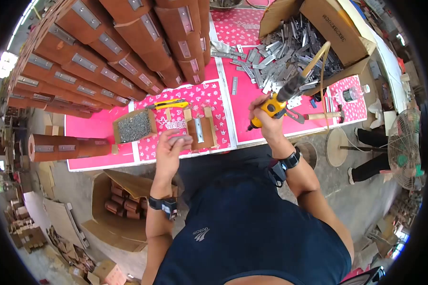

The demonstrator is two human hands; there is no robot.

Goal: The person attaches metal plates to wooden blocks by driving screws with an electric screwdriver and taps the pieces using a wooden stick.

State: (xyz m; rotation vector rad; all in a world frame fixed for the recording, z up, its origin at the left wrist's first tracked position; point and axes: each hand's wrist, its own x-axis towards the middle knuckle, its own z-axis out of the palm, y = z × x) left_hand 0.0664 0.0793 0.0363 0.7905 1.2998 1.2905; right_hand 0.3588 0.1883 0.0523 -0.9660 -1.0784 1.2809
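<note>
My right hand point(270, 126) is wrapped round a yellow-and-black power screwdriver point(272, 106), its tip pointing down-left over the pink-covered table. A hose point(317, 59) runs up from the tool's back end. My left hand point(168, 148) is near the table's front edge, fingers drawn together; whatever they pinch, if anything, is too small to make out. Just right of it, a brown curved piece point(206, 138) sits in a small wooden holder point(213, 124), with a silver metal plate point(199, 130) lying on it. A small carton of screws point(134, 128) stands left of this hand.
Brown pieces with metal plates form a tall stack point(100, 57) at the back left. A yellow utility knife point(168, 103) lies behind the holder. Loose metal plates point(266, 59) spill from a cardboard box point(335, 28). A hammer point(321, 115) and plastic bottle point(351, 94) lie right; a fan point(404, 148) stands beyond.
</note>
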